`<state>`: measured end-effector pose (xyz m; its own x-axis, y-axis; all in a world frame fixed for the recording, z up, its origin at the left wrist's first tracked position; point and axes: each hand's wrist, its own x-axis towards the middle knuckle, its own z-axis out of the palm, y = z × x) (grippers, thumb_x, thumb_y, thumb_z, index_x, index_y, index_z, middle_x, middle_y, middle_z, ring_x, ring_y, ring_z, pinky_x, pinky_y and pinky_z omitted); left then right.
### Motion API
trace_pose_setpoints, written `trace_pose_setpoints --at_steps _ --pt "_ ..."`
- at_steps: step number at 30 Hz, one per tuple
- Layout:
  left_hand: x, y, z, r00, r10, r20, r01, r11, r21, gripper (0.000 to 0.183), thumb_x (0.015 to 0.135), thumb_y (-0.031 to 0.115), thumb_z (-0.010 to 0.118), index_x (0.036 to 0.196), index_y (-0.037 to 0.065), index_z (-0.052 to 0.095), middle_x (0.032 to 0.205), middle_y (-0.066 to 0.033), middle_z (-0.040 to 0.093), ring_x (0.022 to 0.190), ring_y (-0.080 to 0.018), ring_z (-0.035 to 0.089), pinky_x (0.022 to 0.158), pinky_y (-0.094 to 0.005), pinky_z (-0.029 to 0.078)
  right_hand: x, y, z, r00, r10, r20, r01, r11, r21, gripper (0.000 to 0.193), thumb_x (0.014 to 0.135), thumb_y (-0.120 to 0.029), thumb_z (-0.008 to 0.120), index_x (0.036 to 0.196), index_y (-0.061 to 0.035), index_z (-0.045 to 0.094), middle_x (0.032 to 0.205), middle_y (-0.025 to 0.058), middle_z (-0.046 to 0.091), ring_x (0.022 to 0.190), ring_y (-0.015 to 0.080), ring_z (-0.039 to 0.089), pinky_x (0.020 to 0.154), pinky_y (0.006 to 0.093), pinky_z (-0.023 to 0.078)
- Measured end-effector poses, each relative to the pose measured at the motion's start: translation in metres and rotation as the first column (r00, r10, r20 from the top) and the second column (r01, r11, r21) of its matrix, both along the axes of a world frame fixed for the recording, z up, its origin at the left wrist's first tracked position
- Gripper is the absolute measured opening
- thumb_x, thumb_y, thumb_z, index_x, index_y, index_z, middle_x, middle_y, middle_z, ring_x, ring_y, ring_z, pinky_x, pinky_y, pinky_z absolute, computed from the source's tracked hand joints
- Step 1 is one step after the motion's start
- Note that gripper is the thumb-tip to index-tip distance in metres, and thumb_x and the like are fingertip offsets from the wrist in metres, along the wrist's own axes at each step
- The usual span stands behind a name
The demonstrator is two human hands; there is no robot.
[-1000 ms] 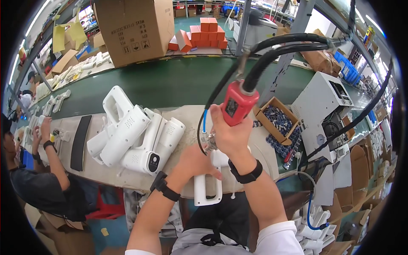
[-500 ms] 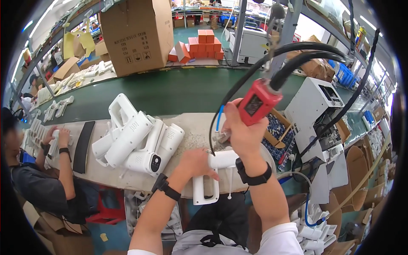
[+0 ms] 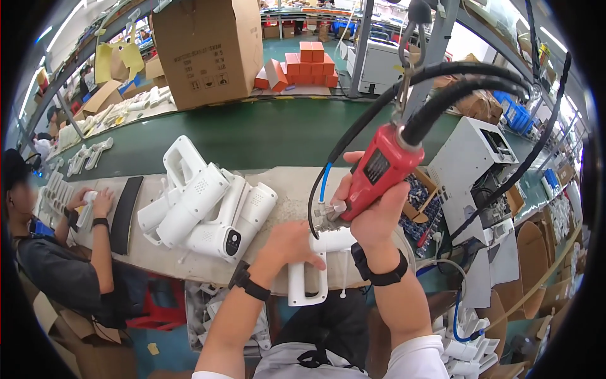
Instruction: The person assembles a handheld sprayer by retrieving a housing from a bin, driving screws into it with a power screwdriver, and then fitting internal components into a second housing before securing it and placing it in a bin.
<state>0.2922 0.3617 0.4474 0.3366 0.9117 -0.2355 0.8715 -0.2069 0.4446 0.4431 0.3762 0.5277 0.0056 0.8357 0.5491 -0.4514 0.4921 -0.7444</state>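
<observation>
My right hand [image 3: 382,215] is wrapped round a red powered screwdriver [image 3: 377,169] that hangs from a hook, with thick black cables at its top. Its clear-and-metal nose [image 3: 329,216] points down just above a white plastic housing [image 3: 297,281] with a looped handle. A thin black hose with a blue section [image 3: 326,183] runs to that nose. My left hand [image 3: 291,243] grips the housing at the bench's near edge, fingers over its body and thumb toward the handle. The very tip of the screwdriver is hard to make out, so contact with the housing cannot be told.
Left of my hands lies a pile of similar white housings [image 3: 199,202], then a black curved strip [image 3: 126,215]. A co-worker [image 3: 63,265] handles white parts farther left. Beyond runs a green conveyor [image 3: 278,136]; a carton [image 3: 211,57] and orange boxes [image 3: 306,66] stand behind it. A white machine [image 3: 464,170] stands right.
My right hand has shifted its grip lower and round the screwdriver, whose nose now shows over the housing. My left hand and the housing have hardly moved.
</observation>
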Motion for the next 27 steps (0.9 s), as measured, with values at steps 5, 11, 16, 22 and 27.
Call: trace_pose_setpoints --at_steps 5,11,16,22,27 --pt "-0.005 0.004 -0.022 0.998 -0.010 0.060 0.006 0.998 0.061 0.082 0.042 0.054 0.087 0.105 0.006 0.064 0.091 -0.0146 0.068 0.090 -0.0326 0.066 0.081 -0.0395 0.052 -0.021 -0.001 0.004 0.961 -0.211 0.180 0.207 0.977 0.043 0.049 0.080 -0.036 0.076 0.101 0.0040 0.059 0.067 0.0038 0.060 0.053 0.0099 0.058 0.049 0.0220 0.045" --pt "-0.003 0.006 -0.023 1.000 -0.007 -0.017 0.007 0.999 0.048 0.091 0.041 0.057 0.087 0.113 0.007 0.063 0.092 -0.0155 0.068 0.091 -0.0326 0.066 0.082 -0.0389 0.052 -0.026 0.015 -0.016 0.955 -0.240 0.173 0.250 0.967 -0.042 0.030 0.083 -0.023 0.077 0.092 0.0012 0.061 0.066 0.0021 0.060 0.053 0.0092 0.058 0.048 0.0219 0.045" --pt "-0.006 0.005 -0.031 0.999 0.033 0.037 -0.033 0.999 0.014 0.095 0.040 0.061 0.086 0.115 0.007 0.063 0.093 -0.0163 0.067 0.090 -0.0333 0.066 0.082 -0.0392 0.052 -0.029 0.018 -0.023 0.961 -0.195 0.194 0.213 0.975 -0.072 0.030 0.084 -0.025 0.076 0.088 -0.0002 0.060 0.065 0.0018 0.059 0.051 0.0089 0.057 0.048 0.0224 0.045" --pt "-0.003 0.009 -0.025 1.000 -0.013 -0.027 0.012 0.999 -0.033 0.102 0.039 0.063 0.085 0.120 0.007 0.060 0.095 -0.0157 0.067 0.093 -0.0327 0.066 0.083 -0.0390 0.052 -0.028 0.014 -0.023 0.944 -0.230 0.236 0.246 0.968 -0.040 0.030 0.085 -0.025 0.075 0.089 -0.0003 0.059 0.065 0.0021 0.059 0.051 0.0093 0.056 0.047 0.0224 0.046" --pt "-0.003 0.004 -0.021 1.000 0.009 -0.018 -0.008 0.999 0.044 0.098 0.042 0.061 0.084 0.121 0.008 0.060 0.104 -0.0132 0.066 0.099 -0.0303 0.063 0.087 -0.0383 0.051 -0.022 0.018 -0.025 0.937 -0.315 0.148 0.331 0.938 -0.098 0.030 0.085 -0.024 0.074 0.091 -0.0001 0.057 0.067 0.0032 0.060 0.050 0.0100 0.056 0.048 0.0229 0.046"
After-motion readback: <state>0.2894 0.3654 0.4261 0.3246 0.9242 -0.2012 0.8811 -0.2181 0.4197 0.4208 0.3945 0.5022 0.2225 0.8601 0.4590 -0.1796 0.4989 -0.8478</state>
